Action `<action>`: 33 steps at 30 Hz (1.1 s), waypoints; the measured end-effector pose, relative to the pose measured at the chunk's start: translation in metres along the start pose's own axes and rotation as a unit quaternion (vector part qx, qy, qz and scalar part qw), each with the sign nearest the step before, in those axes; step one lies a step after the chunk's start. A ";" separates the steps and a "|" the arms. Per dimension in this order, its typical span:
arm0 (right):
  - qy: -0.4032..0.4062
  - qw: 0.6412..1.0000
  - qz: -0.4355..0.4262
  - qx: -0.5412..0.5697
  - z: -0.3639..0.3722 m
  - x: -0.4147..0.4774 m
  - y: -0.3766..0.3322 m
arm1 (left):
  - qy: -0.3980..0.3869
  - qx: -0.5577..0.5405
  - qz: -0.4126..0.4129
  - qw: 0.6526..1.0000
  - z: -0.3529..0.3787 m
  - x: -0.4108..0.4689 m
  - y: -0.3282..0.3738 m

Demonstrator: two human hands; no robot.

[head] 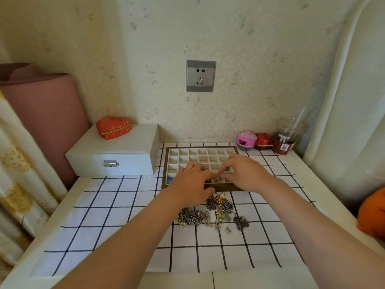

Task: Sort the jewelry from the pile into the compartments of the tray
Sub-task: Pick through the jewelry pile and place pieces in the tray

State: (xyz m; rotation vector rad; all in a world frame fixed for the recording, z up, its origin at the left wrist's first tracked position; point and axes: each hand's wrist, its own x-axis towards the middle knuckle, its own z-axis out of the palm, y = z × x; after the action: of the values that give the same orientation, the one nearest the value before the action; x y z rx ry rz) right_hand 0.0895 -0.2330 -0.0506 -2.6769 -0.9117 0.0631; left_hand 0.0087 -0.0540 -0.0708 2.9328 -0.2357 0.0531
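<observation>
A small gold ring (pixel 216 175), a thin shiny band, is held over the near rows of the tray (pixel 166 163), between the fingertips of both hands. The right hand (pixel 243 172) has its thumb and forefinger curled in and pinches the ring. The left hand (pixel 191 184) reaches to the same spot with bent fingers; I cannot tell whether it grips the ring or only touches it.

The tray is a flat rectangle with a brown frame and a grid of small square compartments lined in pale cream. A small blue piece (pixel 169 180) lies in the near left corner compartment.

Just in front of the tray, the pile of jewelry (pixel 214 213) lies in a tangle: dull silver chains, dark filigree pieces, gold bits and a round red-and-gold piece.

All of it rests on a white cloth (pixel 116 215) with a thin black grid, spread over the pale table (pixel 68 190).

To the left of the tray stands a white rectangular box (pixel 125 151) with a metal clasp, and a red heart-shaped case (pixel 113 127) in patterned fabric sits on its lid. At the far right corner stand a pink domed container (pixel 246 138), a small red box (pixel 263 140) and a clear plastic cup (pixel 285 138) with a straw.
</observation>
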 end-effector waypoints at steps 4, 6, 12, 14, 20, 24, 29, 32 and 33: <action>-0.002 1.000 -0.006 -0.024 -0.001 0.003 -0.001 | 0.013 0.003 0.000 1.000 0.002 0.003 0.003; -0.019 0.999 -0.023 -0.034 -0.002 0.005 -0.001 | 0.013 0.006 -0.005 1.000 0.002 0.004 0.003; -0.051 0.998 -0.043 -0.017 -0.007 0.007 0.003 | 0.006 0.021 0.011 1.000 0.003 0.004 0.000; -0.026 0.998 -0.045 -0.041 -0.002 0.007 0.002 | 0.001 0.034 0.018 0.999 0.004 0.004 0.000; 0.036 0.999 -0.027 -0.025 0.000 0.005 -0.002 | 0.002 0.009 0.010 1.000 0.003 0.004 0.003; 0.005 0.999 -0.023 -0.033 0.002 0.002 -0.001 | 0.017 -0.035 -0.001 0.999 -0.002 0.005 0.001; -0.019 0.999 -0.020 -0.038 0.003 -0.001 -0.003 | -0.018 -0.010 0.013 1.000 0.000 0.003 0.000; 0.003 0.999 -0.026 -0.030 0.000 -0.003 -0.004 | 0.015 -0.046 0.010 0.999 -0.004 0.000 -0.001; 0.009 0.999 -0.030 -0.029 -0.002 -0.004 -0.005 | 0.033 -0.060 0.009 0.998 -0.006 -0.001 -0.002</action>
State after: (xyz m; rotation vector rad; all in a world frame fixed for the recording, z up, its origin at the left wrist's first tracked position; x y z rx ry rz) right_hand 0.0839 -0.2319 -0.0476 -2.6961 -1.0024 -0.0024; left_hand 0.0081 -0.0508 -0.0656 2.8051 -0.2464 0.1331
